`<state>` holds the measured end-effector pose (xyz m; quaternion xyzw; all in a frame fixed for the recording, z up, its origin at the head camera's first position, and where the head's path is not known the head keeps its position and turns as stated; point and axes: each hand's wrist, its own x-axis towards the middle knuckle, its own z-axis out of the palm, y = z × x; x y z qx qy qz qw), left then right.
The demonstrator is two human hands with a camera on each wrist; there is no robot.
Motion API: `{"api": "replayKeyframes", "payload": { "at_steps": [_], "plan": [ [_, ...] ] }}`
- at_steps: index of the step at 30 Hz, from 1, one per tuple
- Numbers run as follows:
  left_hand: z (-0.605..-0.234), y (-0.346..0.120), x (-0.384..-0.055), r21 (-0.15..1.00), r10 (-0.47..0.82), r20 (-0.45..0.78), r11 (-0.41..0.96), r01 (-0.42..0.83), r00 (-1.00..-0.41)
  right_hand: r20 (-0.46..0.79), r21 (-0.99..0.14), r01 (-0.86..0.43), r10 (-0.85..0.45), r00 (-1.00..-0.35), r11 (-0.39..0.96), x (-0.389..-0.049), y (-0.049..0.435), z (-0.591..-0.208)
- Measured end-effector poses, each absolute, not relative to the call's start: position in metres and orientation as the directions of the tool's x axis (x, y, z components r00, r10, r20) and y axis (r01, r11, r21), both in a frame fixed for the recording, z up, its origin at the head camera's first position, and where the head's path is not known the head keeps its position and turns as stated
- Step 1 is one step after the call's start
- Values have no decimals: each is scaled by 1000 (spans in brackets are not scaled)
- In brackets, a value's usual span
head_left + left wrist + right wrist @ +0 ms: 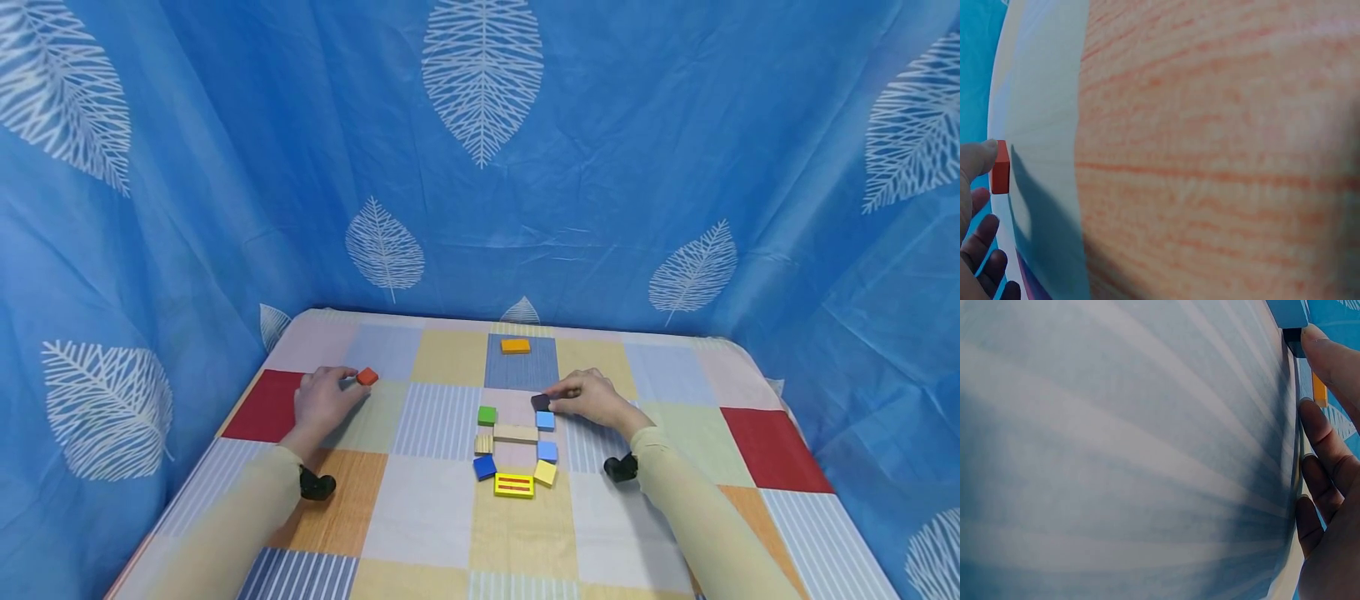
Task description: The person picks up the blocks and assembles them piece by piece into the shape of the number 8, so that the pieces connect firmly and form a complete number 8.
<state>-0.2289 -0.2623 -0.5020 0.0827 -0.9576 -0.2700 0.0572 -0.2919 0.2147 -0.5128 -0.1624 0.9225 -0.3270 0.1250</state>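
My left hand (322, 404) pinches a red-orange block (367, 377) between thumb and finger, over the left part of the table. In the left wrist view, that block (1000, 169) sits at the thumb tip, its shadow on the cloth. On the other side, my right hand (592, 398) pinches a small black block (540, 402) just behind a light blue block (545, 421). That blue block heads the right side of a loose ring with a green block (487, 415), a plain wooden bar (516, 433) across the middle and a red-striped yellow block (513, 485) in front.
An orange block (515, 346) lies alone near the table's back edge. The ring also has a striped wooden block (483, 444), a dark blue block (484, 467), a second light blue block (547, 452) and a pale yellow block (545, 474). Blue curtains (585, 192) surround the table.
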Motion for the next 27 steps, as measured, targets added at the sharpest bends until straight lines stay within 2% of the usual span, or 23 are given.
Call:
{"api": "replayKeyframes", "payload": {
  "at_steps": [10,27],
  "plan": [
    [-504,-256,-229,530,-254,24,823,-203,-967,-113,-643,-232,-390,-914,730,-291,214,-512],
    [-507,-256,-232,533,-285,46,817,-218,-957,-117,-661,-223,-391,-913,717,-292,215,-513]
  ]
}}
